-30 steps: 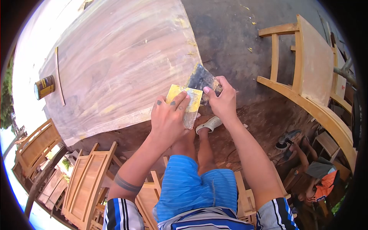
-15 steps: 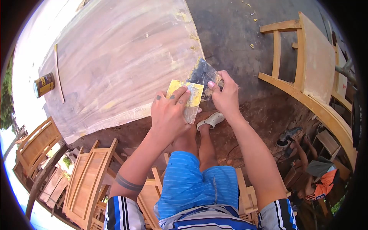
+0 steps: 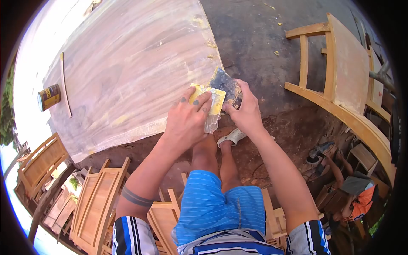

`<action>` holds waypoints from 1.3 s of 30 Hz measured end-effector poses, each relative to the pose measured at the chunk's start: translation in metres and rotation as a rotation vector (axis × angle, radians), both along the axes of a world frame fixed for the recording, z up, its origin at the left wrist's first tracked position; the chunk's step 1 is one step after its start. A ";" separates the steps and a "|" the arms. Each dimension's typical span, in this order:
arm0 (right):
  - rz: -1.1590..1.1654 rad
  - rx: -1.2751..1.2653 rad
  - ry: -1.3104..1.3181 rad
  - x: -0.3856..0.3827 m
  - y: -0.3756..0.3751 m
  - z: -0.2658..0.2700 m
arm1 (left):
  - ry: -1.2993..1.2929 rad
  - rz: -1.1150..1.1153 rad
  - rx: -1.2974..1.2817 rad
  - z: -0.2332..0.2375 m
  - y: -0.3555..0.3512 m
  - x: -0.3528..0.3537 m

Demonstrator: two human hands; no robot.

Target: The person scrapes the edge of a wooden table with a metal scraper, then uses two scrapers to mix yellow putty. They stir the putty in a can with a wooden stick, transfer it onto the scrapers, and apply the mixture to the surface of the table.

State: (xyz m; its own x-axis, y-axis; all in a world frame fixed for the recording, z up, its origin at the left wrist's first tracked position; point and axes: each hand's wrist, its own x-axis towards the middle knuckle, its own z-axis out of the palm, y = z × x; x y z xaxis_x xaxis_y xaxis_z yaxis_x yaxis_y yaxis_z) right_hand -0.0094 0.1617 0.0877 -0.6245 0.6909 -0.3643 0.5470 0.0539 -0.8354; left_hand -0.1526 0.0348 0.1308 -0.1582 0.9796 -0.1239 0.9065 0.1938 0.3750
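Head view: our left hand gripped the yellow-smeared plate. Just rightward, our right hand gripped the dark plate, slanting forward-left.

Rough dark scraper, matt wooden board

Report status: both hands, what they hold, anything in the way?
Left hand gripping yellow-smeared plate. Right hand gripping dark plate, close by; contact unclear. Can and wood strip near board's left edge, away from both hands.
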 end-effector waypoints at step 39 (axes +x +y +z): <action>0.015 0.046 -0.257 -0.020 -0.004 0.008 | -0.010 0.096 0.037 0.002 0.010 0.003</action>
